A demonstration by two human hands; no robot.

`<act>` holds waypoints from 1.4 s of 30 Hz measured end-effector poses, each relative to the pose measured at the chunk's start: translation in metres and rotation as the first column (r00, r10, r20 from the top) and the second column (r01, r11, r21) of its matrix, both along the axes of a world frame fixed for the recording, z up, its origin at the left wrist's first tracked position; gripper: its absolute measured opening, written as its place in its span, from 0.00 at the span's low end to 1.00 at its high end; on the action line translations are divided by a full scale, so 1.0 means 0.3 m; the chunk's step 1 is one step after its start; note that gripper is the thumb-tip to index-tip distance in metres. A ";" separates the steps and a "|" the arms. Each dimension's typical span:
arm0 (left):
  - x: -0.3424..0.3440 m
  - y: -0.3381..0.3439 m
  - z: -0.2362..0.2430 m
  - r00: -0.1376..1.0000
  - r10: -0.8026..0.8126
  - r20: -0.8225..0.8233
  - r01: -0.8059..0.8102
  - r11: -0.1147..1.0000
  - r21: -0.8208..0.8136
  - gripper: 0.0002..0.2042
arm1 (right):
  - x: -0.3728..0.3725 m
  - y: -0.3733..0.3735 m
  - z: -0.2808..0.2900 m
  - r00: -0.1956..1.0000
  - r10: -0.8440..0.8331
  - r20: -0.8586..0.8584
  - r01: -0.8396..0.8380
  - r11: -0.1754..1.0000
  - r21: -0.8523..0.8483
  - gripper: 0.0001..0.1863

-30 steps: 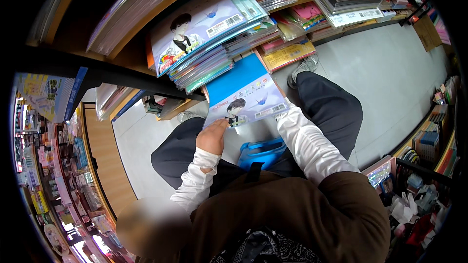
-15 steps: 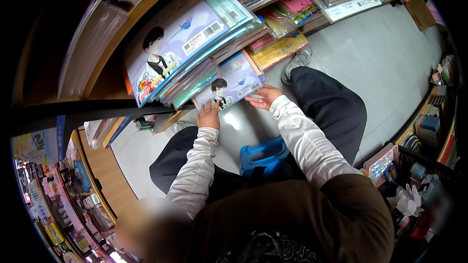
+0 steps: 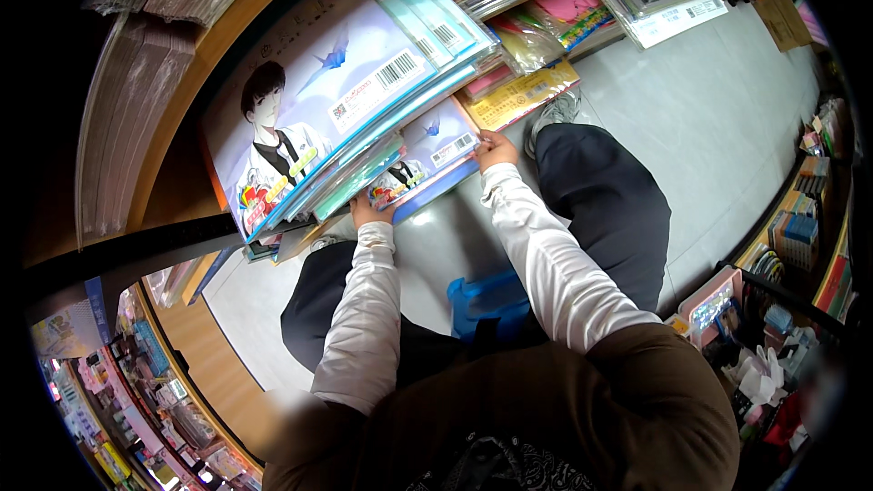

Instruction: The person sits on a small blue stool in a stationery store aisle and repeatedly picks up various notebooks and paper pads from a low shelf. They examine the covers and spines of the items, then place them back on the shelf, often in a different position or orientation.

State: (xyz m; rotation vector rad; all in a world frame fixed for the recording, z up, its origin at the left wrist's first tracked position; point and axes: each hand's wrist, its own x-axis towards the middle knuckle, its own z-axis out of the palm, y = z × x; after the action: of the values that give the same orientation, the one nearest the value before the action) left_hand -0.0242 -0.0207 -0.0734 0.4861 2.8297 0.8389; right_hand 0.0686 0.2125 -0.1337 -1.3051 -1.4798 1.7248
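A pale purple pad (image 3: 440, 134) with a dark-haired cartoon figure on its cover lies partly under the overhanging shelf stack. My right hand (image 3: 496, 152) is closed on its right corner, with the fingers bent at the edge. At its left corner is my left hand (image 3: 371, 213), closed on the near edge, some of its fingers hidden by the pad. A blue edge shows below the cover, between my hands. Just above, a larger pad (image 3: 314, 91) with the same cover art tops a stack of plastic-sleeved pads.
Yellow packaged paper (image 3: 520, 100) lies on the low shelf to the right. Below my hands, a blue plastic stool (image 3: 482, 300) stands between my legs on the grey tiled floor (image 3: 718, 118). Goods racks (image 3: 150, 382) line the left; a pink-rimmed box (image 3: 714, 305) stands at right.
The purple pad has moved away from me and farther under the upper stack, both hands going with it. My right fingers, outstretched before, are now bent round its corner. The view has shifted slightly.
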 end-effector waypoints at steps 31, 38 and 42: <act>0.000 -0.066 -0.038 0.993 0.003 -0.121 -0.022 0.988 -0.154 0.23 | -0.013 -0.008 0.265 0.611 0.405 0.680 -0.646 0.752 0.132 0.30; 0.018 -0.024 -0.037 0.981 -0.093 -0.170 0.033 0.944 -0.328 0.18 | -0.019 -0.012 0.281 0.512 0.422 0.748 -0.673 0.738 0.044 0.33; 0.022 -0.022 -0.044 0.976 -0.081 -0.203 0.015 0.951 -0.308 0.18 | -0.018 -0.003 0.272 0.502 0.462 0.731 -0.694 0.719 0.021 0.33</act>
State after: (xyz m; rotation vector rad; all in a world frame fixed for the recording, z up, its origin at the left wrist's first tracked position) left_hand -0.0177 -0.0274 -0.0865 0.6276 3.0495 0.3451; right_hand 0.0632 0.2117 -0.0522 -1.4199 -2.8041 1.2488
